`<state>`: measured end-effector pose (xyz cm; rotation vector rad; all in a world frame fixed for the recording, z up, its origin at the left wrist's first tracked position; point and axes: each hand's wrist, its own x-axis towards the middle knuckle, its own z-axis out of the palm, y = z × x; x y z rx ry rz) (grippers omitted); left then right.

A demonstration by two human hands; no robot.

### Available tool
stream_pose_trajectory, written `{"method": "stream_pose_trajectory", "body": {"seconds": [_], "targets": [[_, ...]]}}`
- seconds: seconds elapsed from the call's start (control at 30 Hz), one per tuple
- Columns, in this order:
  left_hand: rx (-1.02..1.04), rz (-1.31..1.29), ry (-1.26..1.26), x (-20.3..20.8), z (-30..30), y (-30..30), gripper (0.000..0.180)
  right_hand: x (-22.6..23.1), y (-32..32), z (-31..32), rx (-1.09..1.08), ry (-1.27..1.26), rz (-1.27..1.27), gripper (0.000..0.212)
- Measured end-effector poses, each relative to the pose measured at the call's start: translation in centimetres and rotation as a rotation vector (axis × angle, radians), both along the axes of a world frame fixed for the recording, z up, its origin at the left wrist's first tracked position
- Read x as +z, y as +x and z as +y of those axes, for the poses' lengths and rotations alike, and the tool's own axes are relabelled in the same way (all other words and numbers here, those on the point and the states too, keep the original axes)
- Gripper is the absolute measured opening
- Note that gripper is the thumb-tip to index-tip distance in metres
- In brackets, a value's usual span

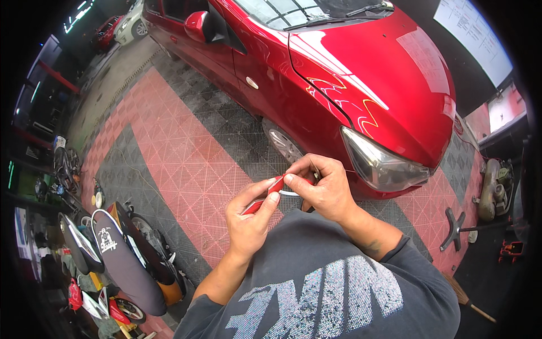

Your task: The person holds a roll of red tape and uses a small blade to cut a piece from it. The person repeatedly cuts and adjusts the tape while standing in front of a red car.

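Observation:
A small glossy red strip (pixel 276 184) is pinched between my two hands, in front of my chest. My left hand (pixel 248 217) grips its lower part between thumb and fingers, with some red showing beside the palm. The thumb and forefinger of my right hand (pixel 326 189) close on the strip's upper end. A thin white curved piece (pixel 289 193) shows just under the right fingers; what it belongs to is hidden. Beyond the hands stands a shiny red car (pixel 361 73), its headlight (pixel 381 164) and front wheel (pixel 284 146) closest to me.
Red and black grid tiles (pixel 186 152) cover the floor. Several motorcycles stand at left, one with a dark seat (pixel 127 265). At right are a compressor-like machine (pixel 495 192), a dark stand base (pixel 453 229) and a broom (pixel 460 294). A white car (pixel 131 25) is far back.

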<state>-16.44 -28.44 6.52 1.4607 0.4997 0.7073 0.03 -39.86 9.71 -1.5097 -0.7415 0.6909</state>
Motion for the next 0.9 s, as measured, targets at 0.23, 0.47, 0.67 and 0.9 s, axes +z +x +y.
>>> {"method": "stream_pose_trajectory", "body": {"seconds": [0.23,0.47,0.67,0.9], "targets": [[-0.015,-0.006,0.222,0.4,0.7,0.0,0.028,-0.7,0.3,0.2,0.057,0.097,0.048,0.021],[-0.030,-0.024,0.206,0.1,0.6,0.1,0.027,-2.3,1.2,0.3,0.153,0.210,-0.029,0.013],[-0.035,-0.045,0.156,0.2,0.1,0.4,0.027,-3.4,1.2,0.5,0.151,0.292,-0.010,0.012],[-0.085,-0.067,0.188,0.5,0.8,-0.2,0.025,-2.2,0.3,0.3,0.192,0.289,0.025,0.009]]}}
